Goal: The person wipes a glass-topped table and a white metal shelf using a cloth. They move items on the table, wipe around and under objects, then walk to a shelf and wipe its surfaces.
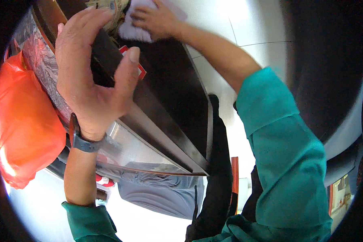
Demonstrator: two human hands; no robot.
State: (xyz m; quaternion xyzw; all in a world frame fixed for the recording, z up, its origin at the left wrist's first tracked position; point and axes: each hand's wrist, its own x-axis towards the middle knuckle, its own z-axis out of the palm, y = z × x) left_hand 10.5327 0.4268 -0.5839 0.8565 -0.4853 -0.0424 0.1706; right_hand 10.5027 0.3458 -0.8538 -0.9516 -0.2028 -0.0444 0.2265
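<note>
My left hand (90, 69), with a dark wristband (86, 144) at its wrist, is raised over the dark cabinet's edge, thumb apart from the fingers. Nothing shows in its grasp; whether its fingertips touch the panel behind them I cannot tell. Reaching to the far end of a dark flat panel (178, 99), my right hand (157, 22) lies over a pale lilac cloth (133, 28), fingers spread and bent on it. The cloth rests against that panel. A red-and-white sticker (142, 73) is partly hidden behind my left thumb.
A bulging orange plastic bag (27, 124) sits at the left beside a marble-patterned surface (47, 65). Beyond the cloth is a crumpled printed bag (119, 13). Grey fabric (163, 193) lies below the cabinet's near edge. Pale floor tiles (251, 27) extend to the right.
</note>
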